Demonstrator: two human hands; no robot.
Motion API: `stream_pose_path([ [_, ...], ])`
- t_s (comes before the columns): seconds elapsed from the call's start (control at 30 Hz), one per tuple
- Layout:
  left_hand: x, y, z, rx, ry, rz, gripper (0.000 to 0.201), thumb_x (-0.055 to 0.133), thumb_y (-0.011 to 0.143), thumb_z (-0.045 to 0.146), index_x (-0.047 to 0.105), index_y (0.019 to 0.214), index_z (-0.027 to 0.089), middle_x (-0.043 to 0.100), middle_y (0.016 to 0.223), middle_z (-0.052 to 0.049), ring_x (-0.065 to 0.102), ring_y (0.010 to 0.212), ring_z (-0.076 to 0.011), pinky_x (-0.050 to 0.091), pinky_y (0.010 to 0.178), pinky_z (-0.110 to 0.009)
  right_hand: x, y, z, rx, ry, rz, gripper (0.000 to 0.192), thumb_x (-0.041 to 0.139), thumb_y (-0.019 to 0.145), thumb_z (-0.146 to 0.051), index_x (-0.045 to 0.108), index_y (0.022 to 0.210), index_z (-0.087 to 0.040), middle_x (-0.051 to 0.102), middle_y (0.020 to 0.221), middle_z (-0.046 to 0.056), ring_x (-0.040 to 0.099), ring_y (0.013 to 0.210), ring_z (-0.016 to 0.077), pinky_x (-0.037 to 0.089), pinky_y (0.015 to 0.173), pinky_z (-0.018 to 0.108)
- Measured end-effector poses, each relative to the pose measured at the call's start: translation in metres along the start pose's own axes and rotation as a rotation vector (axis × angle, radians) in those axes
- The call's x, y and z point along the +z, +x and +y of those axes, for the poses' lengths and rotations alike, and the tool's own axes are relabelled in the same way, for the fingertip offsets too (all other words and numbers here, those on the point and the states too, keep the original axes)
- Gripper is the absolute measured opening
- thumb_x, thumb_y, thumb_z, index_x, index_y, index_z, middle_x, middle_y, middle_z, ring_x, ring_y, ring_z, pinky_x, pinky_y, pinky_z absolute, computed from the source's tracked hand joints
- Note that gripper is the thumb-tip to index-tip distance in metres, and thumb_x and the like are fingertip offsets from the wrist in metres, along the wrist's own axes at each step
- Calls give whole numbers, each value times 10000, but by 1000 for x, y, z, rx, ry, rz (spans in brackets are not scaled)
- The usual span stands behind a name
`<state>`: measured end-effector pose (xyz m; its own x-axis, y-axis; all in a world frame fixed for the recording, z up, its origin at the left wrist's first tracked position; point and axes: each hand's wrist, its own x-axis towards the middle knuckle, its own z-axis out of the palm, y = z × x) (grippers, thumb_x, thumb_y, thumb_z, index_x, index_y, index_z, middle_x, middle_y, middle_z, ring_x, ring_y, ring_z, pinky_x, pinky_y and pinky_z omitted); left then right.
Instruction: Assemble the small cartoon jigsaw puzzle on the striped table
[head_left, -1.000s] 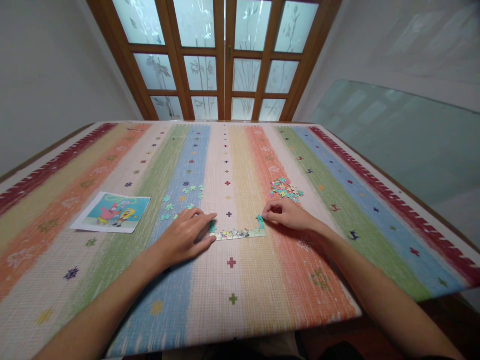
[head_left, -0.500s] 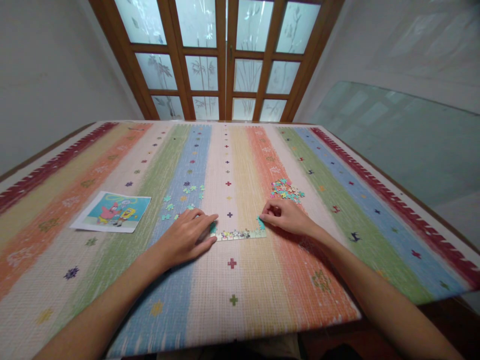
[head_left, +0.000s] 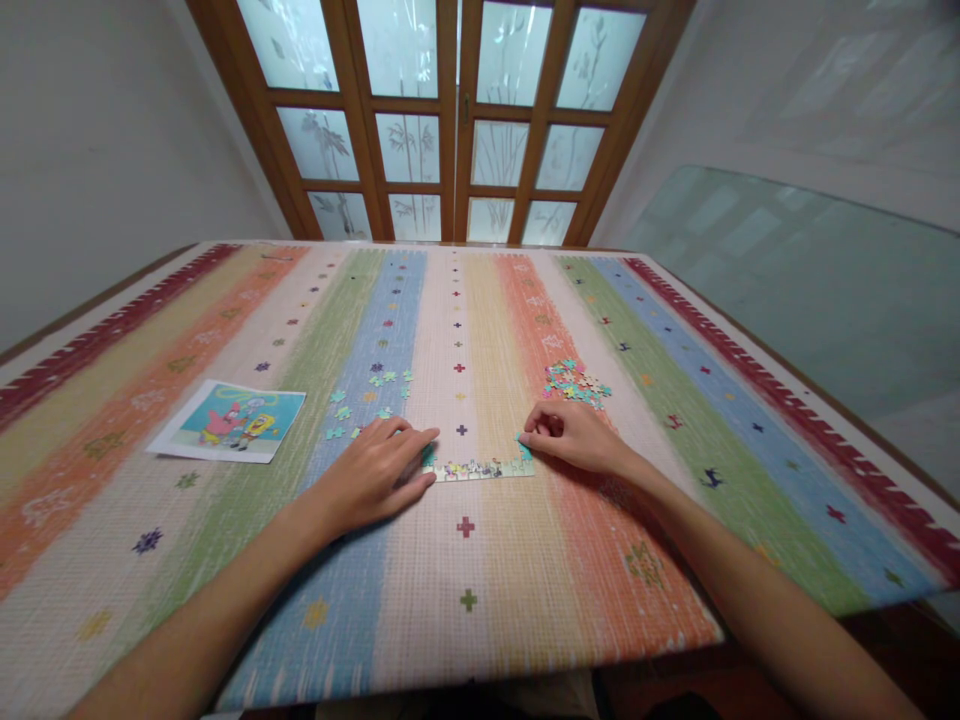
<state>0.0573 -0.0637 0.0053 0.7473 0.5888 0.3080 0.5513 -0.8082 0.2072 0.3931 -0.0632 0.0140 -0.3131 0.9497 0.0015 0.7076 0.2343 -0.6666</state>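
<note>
A partly joined jigsaw puzzle [head_left: 478, 470] lies on the table as a low strip, its straight edge toward me. At its left end rests my left hand [head_left: 384, 465], fingers stretched out and thumb apart, partly covering a teal section there. My right hand [head_left: 576, 436] is at the strip's right end, thumb and index finger pinched on a small teal puzzle piece [head_left: 523, 441]. The piece touches or overlaps the strip's upper right corner; whether it is locked in I cannot tell. The other right fingers are curled.
Loose teal puzzle pieces [head_left: 341, 412] are scattered beyond my left hand. A heap of mixed pieces [head_left: 576, 382] sits beyond my right hand. To the left lies a printed cartoon picture [head_left: 232, 422]. A striped cloth [head_left: 465, 570] covers the table; a glass-paned door [head_left: 454, 140] stands behind.
The view has shifted very slightly. Both hands keep almost the same place on the puzzle, and the right fingers still pinch the teal piece.
</note>
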Motion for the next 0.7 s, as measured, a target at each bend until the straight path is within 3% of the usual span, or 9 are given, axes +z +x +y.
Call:
stream_pose_path([
  [0.3,-1,-1,1,54,55,25,362,475,1058,368,511,1341,146,682,1141,-131,610,1024,-276,511,884,-423,-1,3,13,37,222,-90,205,669,837,-415,651,828,-211,582,672,8,506,611,158,385,583,315],
  [0.43,-5,-1,-3,86,86,28,359,467,1070,372,501,1354,155,692,1194,-127,616,1039,-273,512,903,-424,-3,1,11,12,178,-125,206,730,795,-392,650,875,-219,576,681,-1,504,613,156,369,579,317],
  [0.7,-32,-8,-42,-85,230,86,412,469,1041,405,554,1357,154,711,1139,-143,632,1059,-310,517,923,-465,-5,-3,12,-26,82,-163,421,858,683,-421,669,1000,-217,586,789,-1,520,668,159,385,605,316],
])
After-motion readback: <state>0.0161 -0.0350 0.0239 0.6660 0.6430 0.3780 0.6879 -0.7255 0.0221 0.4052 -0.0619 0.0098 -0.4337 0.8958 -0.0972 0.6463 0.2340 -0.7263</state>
